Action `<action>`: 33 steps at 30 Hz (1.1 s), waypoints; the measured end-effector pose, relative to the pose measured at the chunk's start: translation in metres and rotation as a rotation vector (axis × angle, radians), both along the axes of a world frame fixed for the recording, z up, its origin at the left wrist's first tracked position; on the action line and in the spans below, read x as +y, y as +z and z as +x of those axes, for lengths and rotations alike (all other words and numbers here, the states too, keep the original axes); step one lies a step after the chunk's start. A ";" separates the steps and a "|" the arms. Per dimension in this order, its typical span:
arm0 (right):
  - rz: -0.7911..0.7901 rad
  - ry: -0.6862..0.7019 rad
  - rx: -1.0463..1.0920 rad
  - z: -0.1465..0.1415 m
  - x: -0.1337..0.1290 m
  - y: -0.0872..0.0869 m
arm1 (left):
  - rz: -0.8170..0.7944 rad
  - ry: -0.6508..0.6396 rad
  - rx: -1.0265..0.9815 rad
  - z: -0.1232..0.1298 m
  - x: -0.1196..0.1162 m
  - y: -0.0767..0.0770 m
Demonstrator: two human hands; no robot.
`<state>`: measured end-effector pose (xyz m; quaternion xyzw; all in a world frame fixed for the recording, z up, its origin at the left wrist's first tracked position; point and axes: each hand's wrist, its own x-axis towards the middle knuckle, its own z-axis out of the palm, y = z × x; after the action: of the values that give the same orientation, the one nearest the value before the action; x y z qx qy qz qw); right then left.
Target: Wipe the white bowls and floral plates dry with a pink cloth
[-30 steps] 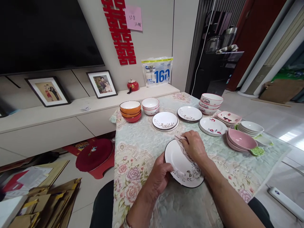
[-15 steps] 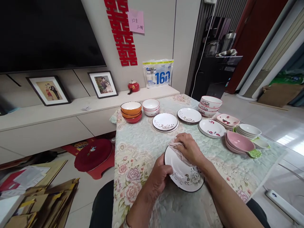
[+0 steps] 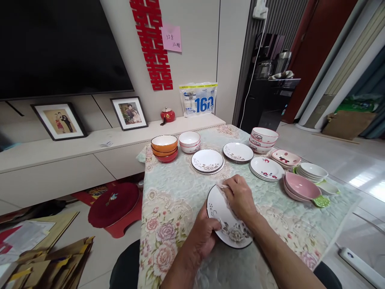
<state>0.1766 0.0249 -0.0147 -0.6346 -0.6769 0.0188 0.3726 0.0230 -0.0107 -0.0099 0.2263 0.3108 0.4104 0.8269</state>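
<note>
A white plate [image 3: 219, 208] with a dark rim and grey flowers is tilted above the near part of the table. My left hand [image 3: 206, 233] grips its left edge, the thumb lying on the upper face. Over the plate's upper right side, my right hand [image 3: 240, 196] is closed on a pale pink cloth [image 3: 224, 187], pressing it to the rim; most of the cloth is hidden under the fingers. Beyond the hands stand two stacks of similar plates, the left one [image 3: 207, 159] and the right one [image 3: 238, 151]. Red-flowered plates [image 3: 266, 167] are stacked nearer the right hand.
Orange and red bowls [image 3: 164, 145] and white bowls [image 3: 189, 139] stand at the table's back left. Along the right are tall bowls [image 3: 264, 136], spotted dishes [image 3: 285, 157], small white bowls [image 3: 314, 170] and pink leaf-shaped dishes [image 3: 302, 185]. A red stool [image 3: 114, 204] stands left.
The held plate has turned, its flowers shifting down and left. My right hand, with the cloth, has moved slightly toward the rim. The camera view has shifted a little.
</note>
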 end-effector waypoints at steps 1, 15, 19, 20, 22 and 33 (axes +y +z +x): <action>-0.014 0.081 0.056 -0.007 -0.003 0.002 | -0.001 -0.025 0.006 0.000 0.000 -0.001; -0.217 0.115 0.174 0.029 0.009 0.001 | 0.005 -0.075 -0.014 -0.010 0.004 0.007; -0.323 0.030 0.197 0.031 0.005 0.000 | 0.031 0.044 -0.046 -0.012 0.006 0.005; -0.314 -0.029 0.188 0.031 0.005 -0.002 | 0.044 0.075 -0.041 -0.011 0.005 0.003; -0.297 -0.119 0.139 0.032 0.006 -0.007 | 0.057 0.137 0.008 -0.007 0.003 0.000; 0.225 0.498 -0.089 -0.035 -0.013 0.005 | 0.006 -0.007 -0.057 0.003 -0.010 0.002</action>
<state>0.1418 0.0114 -0.0094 -0.4034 -0.8255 0.0064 0.3947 0.0259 -0.0212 -0.0081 0.2179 0.2853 0.4147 0.8362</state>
